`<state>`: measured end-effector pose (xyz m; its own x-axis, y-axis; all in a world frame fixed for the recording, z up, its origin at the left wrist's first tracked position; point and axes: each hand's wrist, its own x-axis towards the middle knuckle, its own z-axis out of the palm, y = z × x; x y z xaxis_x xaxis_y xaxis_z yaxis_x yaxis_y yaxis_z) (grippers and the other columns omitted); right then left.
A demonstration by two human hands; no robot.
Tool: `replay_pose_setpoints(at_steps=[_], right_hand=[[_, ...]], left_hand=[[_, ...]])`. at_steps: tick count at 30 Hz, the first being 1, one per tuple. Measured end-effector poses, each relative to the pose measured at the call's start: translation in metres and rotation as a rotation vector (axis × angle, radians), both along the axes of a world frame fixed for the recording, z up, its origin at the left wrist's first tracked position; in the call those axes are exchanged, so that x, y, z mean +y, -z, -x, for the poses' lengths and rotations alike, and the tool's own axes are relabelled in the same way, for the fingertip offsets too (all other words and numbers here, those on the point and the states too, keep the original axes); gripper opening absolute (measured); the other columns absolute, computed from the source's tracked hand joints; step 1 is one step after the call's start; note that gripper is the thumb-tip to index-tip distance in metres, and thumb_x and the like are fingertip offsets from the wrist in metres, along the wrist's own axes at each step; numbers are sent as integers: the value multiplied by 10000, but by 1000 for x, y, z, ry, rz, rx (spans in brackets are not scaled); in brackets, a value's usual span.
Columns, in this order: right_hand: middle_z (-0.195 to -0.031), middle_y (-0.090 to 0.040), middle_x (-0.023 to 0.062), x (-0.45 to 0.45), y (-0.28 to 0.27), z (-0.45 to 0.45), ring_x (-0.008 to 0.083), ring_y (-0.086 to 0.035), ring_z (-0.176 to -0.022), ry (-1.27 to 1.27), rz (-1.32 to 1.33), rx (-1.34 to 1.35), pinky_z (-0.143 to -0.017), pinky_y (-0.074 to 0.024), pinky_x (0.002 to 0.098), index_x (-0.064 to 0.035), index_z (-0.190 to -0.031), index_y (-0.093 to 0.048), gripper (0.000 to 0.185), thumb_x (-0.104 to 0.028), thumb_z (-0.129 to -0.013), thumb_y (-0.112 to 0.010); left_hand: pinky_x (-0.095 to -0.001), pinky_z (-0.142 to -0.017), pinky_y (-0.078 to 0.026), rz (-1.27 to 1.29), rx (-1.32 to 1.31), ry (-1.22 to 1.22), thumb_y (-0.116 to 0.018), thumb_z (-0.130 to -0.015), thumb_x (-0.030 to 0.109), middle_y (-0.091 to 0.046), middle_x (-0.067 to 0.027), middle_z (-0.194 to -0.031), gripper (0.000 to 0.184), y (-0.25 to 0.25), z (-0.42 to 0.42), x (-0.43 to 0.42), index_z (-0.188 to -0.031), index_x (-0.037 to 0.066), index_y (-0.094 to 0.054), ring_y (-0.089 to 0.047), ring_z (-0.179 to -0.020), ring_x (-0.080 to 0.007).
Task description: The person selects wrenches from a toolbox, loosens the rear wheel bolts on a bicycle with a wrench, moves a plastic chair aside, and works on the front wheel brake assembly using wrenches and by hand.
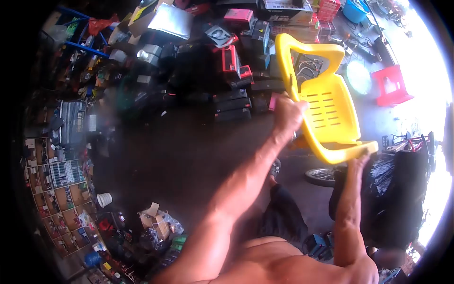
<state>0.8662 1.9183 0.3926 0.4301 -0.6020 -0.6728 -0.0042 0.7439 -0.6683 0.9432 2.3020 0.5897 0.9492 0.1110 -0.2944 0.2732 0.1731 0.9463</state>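
Left hand point(288, 115) wraps its grip around the side of yellow chair point(331, 106); right hand point(359, 161) contacts the lower corner, finger closure indeterminable.

We hold a bright yellow plastic seat point(328, 97) in the air before us, tilted so its slotted panel faces us. Rows of narrow slots cross the panel, and a thick, rounded frame loops around an opening at the far end. Our left hand point(289, 113) grips one side; our right hand point(360, 159) holds the near corner.
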Motion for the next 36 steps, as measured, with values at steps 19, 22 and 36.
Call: replay_pose_setpoints(at_steps=[19, 22, 36], right_hand=[[-1013, -647, 98, 379, -240, 227, 270, -631, -942, -283, -50, -273, -877, -519, 466, -60, -1113, -586, 346, -359, -939, -590], [-1023, -639, 86, 478, -234, 282, 258, -620, -936, -326, -182, -361, -865, -519, 438, -66, -1129, -591, 333, -348, -951, -575], [-1184, -623, 190, 554, -150, 410, 359, -580, -1140, -1668, 865, 7, -958, -467, 424, -25, -1256, -574, 510, -323, -858, -688]], left_hand=[[-362, -905, -506, -49, -108, -501, -714, -753, 67, -673, -136, -1056, 435, -138, 289, 379, -1151, -89, -634, -645, -922, -221], [-370, -913, -503, -162, -133, -536, -710, -764, 109, -661, -148, -1082, 478, -158, 337, 466, -1190, -81, -606, -637, -947, -244], [-451, -869, -545, -549, 228, -767, -654, -865, 162, -625, -242, -1179, 481, 5, 540, 748, -1228, -140, -563, -647, -962, -321]])
